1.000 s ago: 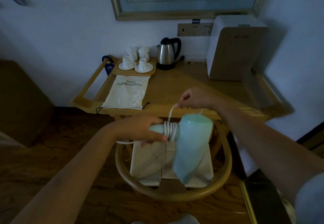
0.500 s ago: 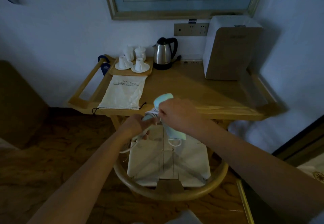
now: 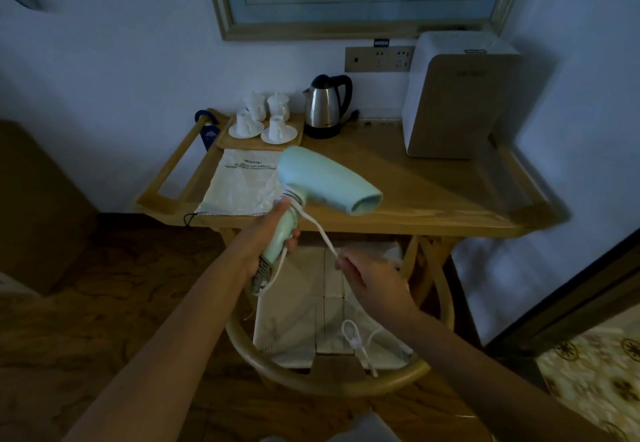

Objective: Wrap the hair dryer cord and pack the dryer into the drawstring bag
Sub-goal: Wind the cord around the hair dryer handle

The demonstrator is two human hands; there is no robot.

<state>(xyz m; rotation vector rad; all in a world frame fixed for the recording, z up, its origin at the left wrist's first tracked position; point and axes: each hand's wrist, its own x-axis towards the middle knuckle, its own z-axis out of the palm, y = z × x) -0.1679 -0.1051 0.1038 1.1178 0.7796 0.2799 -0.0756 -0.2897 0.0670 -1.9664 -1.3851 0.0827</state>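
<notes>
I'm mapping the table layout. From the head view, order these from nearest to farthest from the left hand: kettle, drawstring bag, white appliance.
From the left hand:
1. Drawstring bag, flat on the table just beyond the hand.
2. Kettle, at the back, centre.
3. White appliance, back right corner.

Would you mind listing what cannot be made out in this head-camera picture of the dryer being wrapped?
- Print on the drawstring bag: too small and blurred; the hair dryer covers its right edge.
- Dryer handle: mostly hidden inside the left hand.
- Cord pinch: the right hand shows its back, hiding the fingertips.
- Cord's end: blurred over the chair.
</notes>
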